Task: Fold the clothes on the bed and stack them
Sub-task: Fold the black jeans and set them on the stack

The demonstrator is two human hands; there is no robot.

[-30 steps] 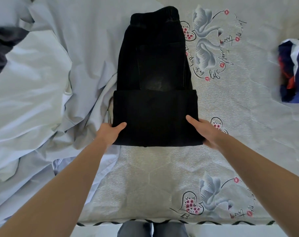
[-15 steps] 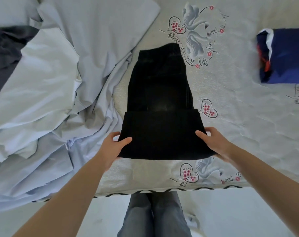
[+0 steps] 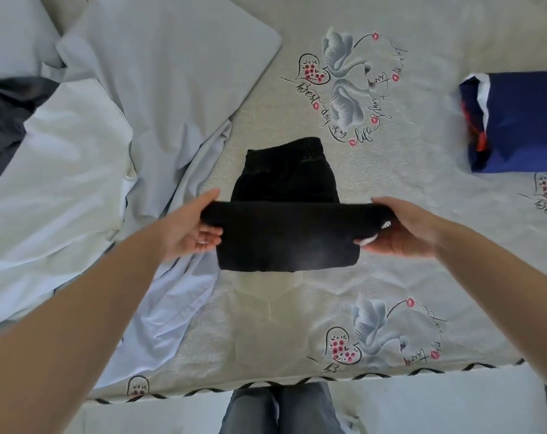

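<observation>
At the far left, a dark grey garment point(image 3: 2, 120) lies crumpled beside a loose heap of pale blue and white sheets point(image 3: 78, 183), which spills toward the near edge of the bed. Just right of that heap, the person's left hand point(image 3: 192, 223) grips the left end of the folded black trousers point(image 3: 284, 236), thumb over the raised fold and fingers curled beneath. The trousers sit mid-bed on the grey quilted mattress cover with swan and heart prints point(image 3: 297, 324): the near folded part is lifted between the hands, while the elastic waistband end rests on the cover farther away. The right hand point(image 3: 403, 228) grips the right end the same way, thumb on top, fingertips tucked under. At the far right, well apart, lies a folded navy blue garment with white and red patches point(image 3: 516, 120).

The likely trouble is the bundle loosening: if either grip slackens, the hanging layers could slide apart. Uneven lifting would skew the fold off the waistband, or the near edge could catch the sheets.
</observation>
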